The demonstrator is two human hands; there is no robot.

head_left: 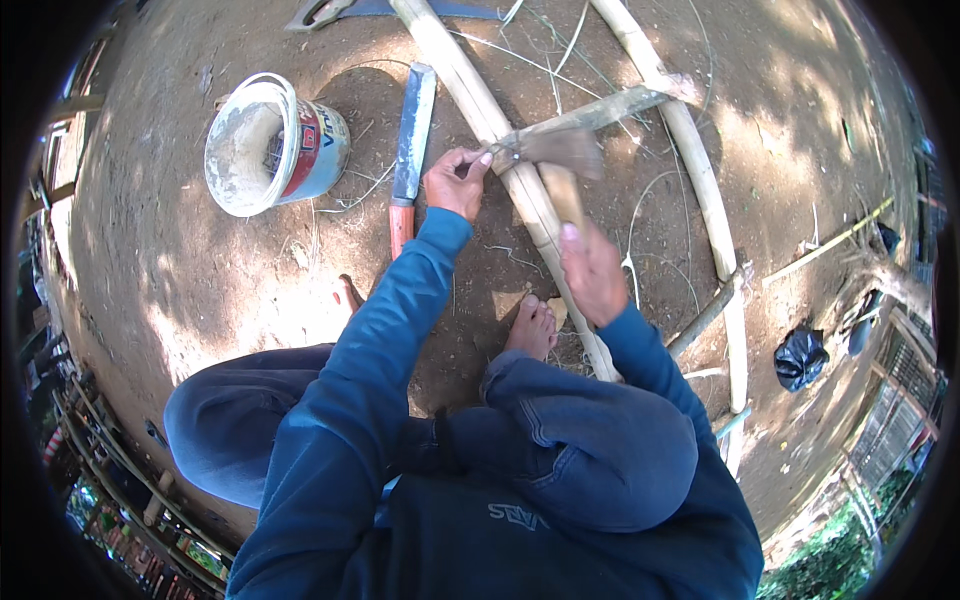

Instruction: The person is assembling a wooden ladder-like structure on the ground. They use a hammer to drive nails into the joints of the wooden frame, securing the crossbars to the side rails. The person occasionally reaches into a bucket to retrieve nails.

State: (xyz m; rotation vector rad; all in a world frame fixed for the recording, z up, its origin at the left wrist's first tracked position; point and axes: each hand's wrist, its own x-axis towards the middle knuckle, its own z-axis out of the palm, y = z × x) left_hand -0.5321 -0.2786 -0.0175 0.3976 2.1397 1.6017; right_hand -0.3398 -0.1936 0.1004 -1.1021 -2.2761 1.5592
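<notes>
Two long pale poles lie on the ground, and a short crosspiece (595, 110) meets the nearer, split bamboo pole (535, 215). At that joint my left hand (457, 182) is closed, thumb and finger pinched against the pole's edge; what is between them is too small to make out, though a small bright spot shows beside them. My right hand (596, 272) is wrapped round the pale wooden handle of a hammer (562, 192). Its dark head, smeared by motion, is over the joint just right of my left fingertips. A machete (413, 135) with a red handle lies left of my left hand.
A whitish plastic bucket (325, 140) lies tipped at the left. Part of a handsaw (322, 12) shows at the far edge. The farther pole (705, 180) and a lower crosspiece (703, 322) are at the right, amid loose strips. A black plastic bag (800, 358) lies beyond.
</notes>
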